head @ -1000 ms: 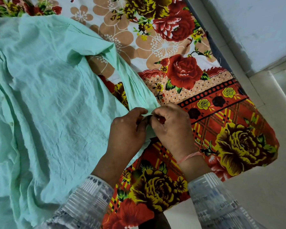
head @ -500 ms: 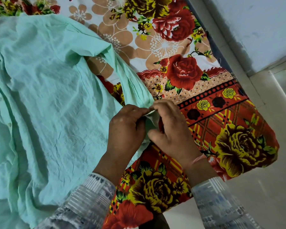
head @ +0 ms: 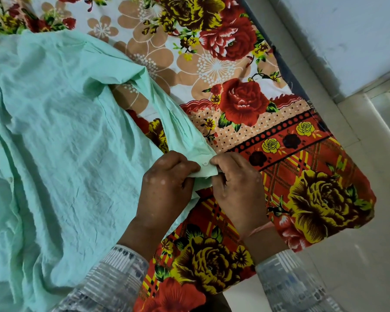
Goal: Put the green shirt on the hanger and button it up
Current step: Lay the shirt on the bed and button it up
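While green shirt (head: pixel 65 131) lies spread, left hand (head: pixel 164 183), right hand (head: pixel 236 185) pinching edge (head: pixel 206 171) (possibly cuff)

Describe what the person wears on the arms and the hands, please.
Both arms wear long sleeves of pale grey-white cloth with bands of thin stripes and dark blue-grey marks: the left sleeve and the right sleeve. A thin pink thread goes round the right wrist. The left hand and right hand are bare, without gloves.
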